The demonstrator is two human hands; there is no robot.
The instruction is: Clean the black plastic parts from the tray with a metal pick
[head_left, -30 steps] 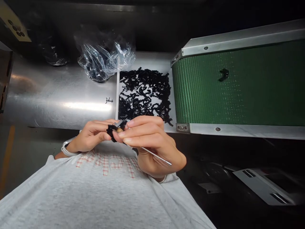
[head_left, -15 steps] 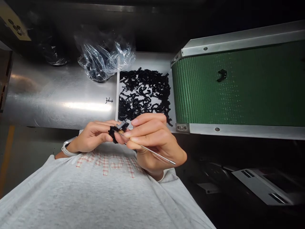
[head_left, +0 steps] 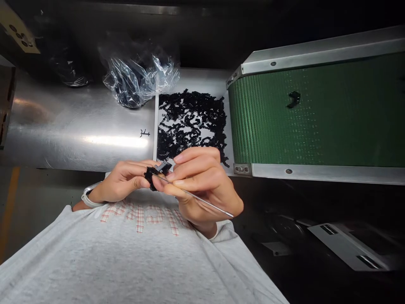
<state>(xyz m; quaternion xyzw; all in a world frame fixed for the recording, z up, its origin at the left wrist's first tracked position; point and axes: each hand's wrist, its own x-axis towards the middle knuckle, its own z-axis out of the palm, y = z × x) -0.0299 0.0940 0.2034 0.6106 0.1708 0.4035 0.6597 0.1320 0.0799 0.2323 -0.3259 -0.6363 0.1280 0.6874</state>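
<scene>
My left hand [head_left: 123, 181] is closed on a small black plastic part [head_left: 151, 179], pinched between thumb and fingers. A grey and black piece [head_left: 163, 167] shows at the fingertips, against that part; whether the two are one item I cannot tell. Between the thumb and fingers of my right hand [head_left: 205, 183] is a thin metal rod [head_left: 209, 203]. Its near end points down to the right, and its other end reaches the black part, where fingers partly hide it. Both hands meet in front of my chest, below a white tray [head_left: 156, 126] of black plastic parts [head_left: 190, 122].
A clear plastic bag [head_left: 133, 84] with dark contents stands on the metal table [head_left: 63, 126], left of the tray. On the right runs a green conveyor belt [head_left: 341, 114] carrying one black part [head_left: 294, 99]. A grey device [head_left: 344, 247] sits at the lower right.
My right hand has shifted slightly to the left along the rod, toward the black part. My left hand stays in place with its grip unchanged. The part on the belt has moved slightly left.
</scene>
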